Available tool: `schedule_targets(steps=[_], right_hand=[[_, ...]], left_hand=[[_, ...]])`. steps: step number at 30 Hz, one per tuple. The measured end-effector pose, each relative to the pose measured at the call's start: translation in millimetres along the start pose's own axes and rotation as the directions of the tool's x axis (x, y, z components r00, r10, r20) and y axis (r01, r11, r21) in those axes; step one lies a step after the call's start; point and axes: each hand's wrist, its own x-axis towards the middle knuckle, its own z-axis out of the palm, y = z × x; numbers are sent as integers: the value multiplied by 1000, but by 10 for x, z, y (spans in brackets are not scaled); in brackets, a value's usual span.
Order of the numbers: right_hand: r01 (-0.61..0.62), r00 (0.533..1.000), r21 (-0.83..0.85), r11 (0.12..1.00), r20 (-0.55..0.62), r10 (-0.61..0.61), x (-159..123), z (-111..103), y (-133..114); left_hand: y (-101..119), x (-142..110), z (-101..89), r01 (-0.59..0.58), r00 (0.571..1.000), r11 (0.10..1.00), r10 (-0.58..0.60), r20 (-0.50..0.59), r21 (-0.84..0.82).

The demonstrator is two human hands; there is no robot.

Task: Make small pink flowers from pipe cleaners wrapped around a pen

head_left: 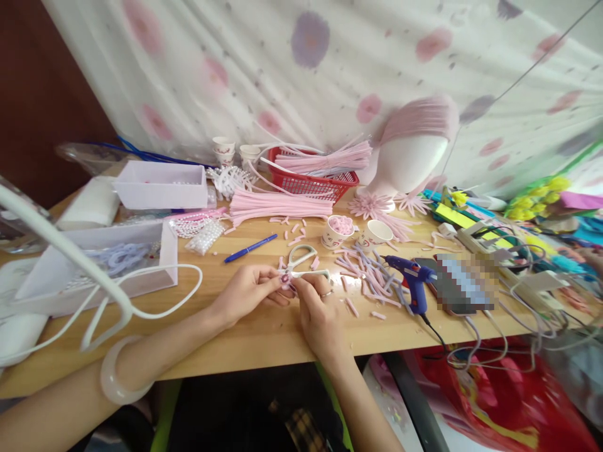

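Observation:
My left hand (254,292) and my right hand (322,317) meet above the wooden table, fingertips almost touching. Both are closed in a pinch. Between them shows a tiny pinkish spot, too small to name; fingers hide most of it. Just behind the fingers lie white-handled scissors (302,255), partly covered by my hands. Short cut pieces of pink fuzzy stem (351,306) are scattered right of my right hand, beside a pile of longer pink and lilac stems (372,271). A blue pen (250,248) rests beyond my left hand.
A blue glue gun (414,282) and a phone (452,285) with cables sit at right. Two paper cups (375,233) stand behind the pile, one filled with pink pieces. Further back are pink stems (277,206), a red basket (313,184), a mannequin head (409,160) and white boxes (160,194).

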Motion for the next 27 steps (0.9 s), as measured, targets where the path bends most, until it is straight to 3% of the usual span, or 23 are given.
schedule_targets(steps=[8,10,16,21,27], right_hand=[[36,996,5,999,-85,-36,-17,8,2],[45,994,2,999,-96,-45,-19,9,-5],[4,997,19,1000,-82,-3,-31,27,-11],[28,995,42,999,-97,-24,-14,-2,-16],[68,991,0,998,-118,-67,17,-32,-45]], left_hand=[[-57,-38,34,-242,966,960,252,-58,144],[-46,-55,51,-214,972,970,223,-75,114],[-15,-77,55,58,997,993,-62,-39,-103],[-53,-46,36,11,999,993,-16,-37,-115],[-47,-60,59,-68,992,997,72,-108,38]])
